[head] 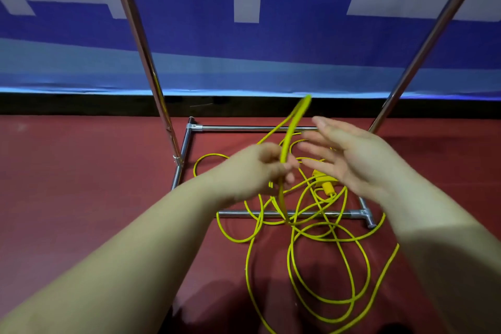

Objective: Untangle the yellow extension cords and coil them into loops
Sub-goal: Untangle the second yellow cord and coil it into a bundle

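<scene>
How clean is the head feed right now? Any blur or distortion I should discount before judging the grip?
Head view: the right hand, open, and the raised cord loop are motion-blurred; the left hand, closed on that loop, is softer too. The cord on the floor is sharp. Wide-angle distortion splays the metal poles outward. Lighting is dim, with a shadow bottom centre.

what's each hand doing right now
Left hand: closed on the cord.
Right hand: open, fingers spread, holding nothing.
</scene>
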### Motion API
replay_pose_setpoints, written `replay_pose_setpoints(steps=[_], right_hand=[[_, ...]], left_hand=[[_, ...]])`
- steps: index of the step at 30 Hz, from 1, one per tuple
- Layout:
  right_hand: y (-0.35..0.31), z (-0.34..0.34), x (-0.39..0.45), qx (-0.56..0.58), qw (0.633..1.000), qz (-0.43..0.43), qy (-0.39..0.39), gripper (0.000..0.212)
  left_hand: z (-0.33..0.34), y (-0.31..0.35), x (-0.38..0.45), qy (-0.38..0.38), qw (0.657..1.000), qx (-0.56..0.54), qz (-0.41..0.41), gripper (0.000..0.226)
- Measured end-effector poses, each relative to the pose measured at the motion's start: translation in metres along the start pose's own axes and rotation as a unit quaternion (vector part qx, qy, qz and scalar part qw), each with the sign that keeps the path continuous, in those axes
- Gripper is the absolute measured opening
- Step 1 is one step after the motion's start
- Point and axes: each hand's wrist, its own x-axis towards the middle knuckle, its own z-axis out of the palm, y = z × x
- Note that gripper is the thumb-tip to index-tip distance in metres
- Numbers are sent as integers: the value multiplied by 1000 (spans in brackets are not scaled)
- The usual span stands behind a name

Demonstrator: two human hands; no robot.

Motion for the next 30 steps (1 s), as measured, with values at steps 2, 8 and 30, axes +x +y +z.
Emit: replay_pose_setpoints(steps=[2, 8, 30], right_hand=[[7, -2, -3, -155, 986, 16, -49, 13], [23, 4, -10, -381, 916, -22, -122, 15], [22, -2, -16, -435, 890, -33, -134, 22]], left_hand=[[-7, 7, 1, 70, 993, -92, 10, 16], [-23, 16, 3, 179, 946, -271, 16, 16], [-10, 10, 2, 108, 984, -136, 35, 22]])
